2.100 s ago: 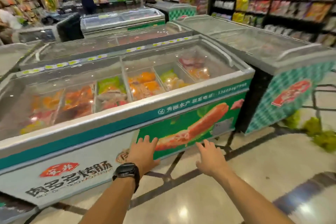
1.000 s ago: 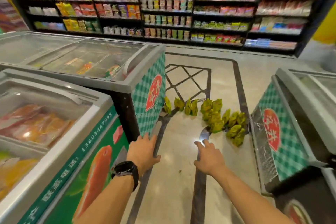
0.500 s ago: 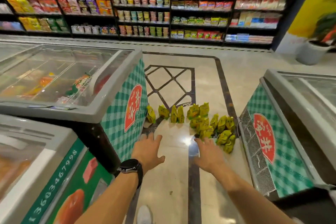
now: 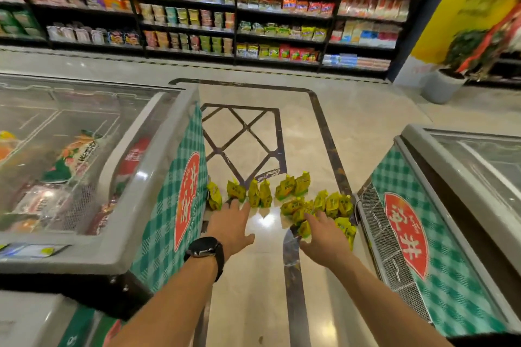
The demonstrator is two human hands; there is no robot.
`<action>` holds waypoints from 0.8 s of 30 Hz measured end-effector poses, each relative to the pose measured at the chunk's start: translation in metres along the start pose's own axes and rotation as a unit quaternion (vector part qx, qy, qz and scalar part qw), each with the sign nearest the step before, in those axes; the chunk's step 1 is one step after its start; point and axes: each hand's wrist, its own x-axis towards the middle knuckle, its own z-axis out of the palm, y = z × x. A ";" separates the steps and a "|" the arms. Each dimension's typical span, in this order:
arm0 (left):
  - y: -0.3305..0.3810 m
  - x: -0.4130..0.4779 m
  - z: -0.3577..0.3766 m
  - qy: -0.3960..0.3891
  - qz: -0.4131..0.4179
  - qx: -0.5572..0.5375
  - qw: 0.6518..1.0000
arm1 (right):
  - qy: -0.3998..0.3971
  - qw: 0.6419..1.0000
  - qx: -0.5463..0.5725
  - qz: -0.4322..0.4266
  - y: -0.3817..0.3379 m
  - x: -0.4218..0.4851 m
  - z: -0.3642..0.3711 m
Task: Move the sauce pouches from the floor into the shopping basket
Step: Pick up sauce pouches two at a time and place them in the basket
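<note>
Several yellow-green sauce pouches (image 4: 293, 189) stand and lie on the shiny floor between two chest freezers. Some form a loose row at the left, others a heap (image 4: 329, 203) close to the right freezer. My left hand (image 4: 229, 227), with a black watch on the wrist, is stretched forward with spread fingers and holds nothing. My right hand (image 4: 322, 236) is also stretched out, fingers apart, and overlaps the near edge of the heap in the picture. Whether it touches a pouch I cannot tell. No shopping basket is in view.
A chest freezer (image 4: 158, 205) with a green checked end stands at the left. Another freezer (image 4: 423, 234) with a mesh vent stands at the right. Shelves of packets (image 4: 253, 8) line the far side of the aisle. A potted plant (image 4: 448, 76) stands at the far right.
The view has swung right from the freezer fronts to the aisle, then moved closer to the pouches. Both hands stay outstretched and empty, now nearer the pouches.
</note>
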 end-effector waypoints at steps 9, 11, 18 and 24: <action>-0.020 0.125 -0.020 -0.014 0.004 0.022 1.000 | -0.023 1.000 0.013 0.015 0.008 0.124 -0.016; -0.022 0.159 -0.025 -0.018 -0.007 0.016 1.000 | -0.029 0.999 0.019 0.007 0.015 0.160 -0.021; -0.022 0.276 -0.044 -0.027 -0.046 -0.009 0.999 | -0.069 0.997 0.002 -0.021 0.046 0.279 -0.049; -0.037 0.353 -0.044 -0.038 -0.054 -0.006 0.998 | -0.096 0.995 -0.010 -0.028 0.048 0.366 -0.068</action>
